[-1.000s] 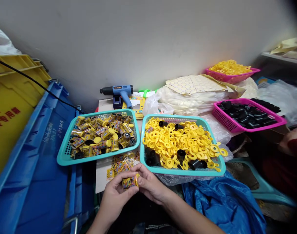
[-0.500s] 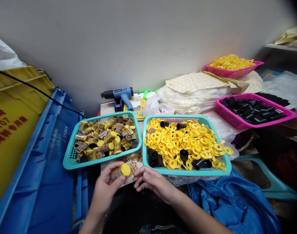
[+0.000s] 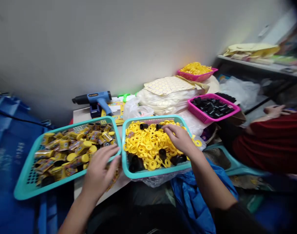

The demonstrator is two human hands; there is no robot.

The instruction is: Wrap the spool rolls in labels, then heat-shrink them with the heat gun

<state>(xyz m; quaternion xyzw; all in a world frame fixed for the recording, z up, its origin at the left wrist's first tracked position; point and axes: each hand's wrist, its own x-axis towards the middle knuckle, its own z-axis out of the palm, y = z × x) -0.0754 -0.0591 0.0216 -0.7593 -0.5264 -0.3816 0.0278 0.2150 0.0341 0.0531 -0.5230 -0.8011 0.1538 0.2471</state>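
Head view: the left hand (image 3: 98, 170), fingers spread and empty, lies against a teal basket (image 3: 51, 185); the right hand (image 3: 179, 139) curls among yellow rings (image 3: 143, 146), its hold unclear.

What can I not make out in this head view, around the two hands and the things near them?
Head view only:
Left hand: it hides what it touches at the teal basket rim.
Right hand: it covers the yellow rings beneath; any held piece is hidden.
Shelf: items blurred, cut off by the right edge.
Co-worker's red top: cut off by the right edge.
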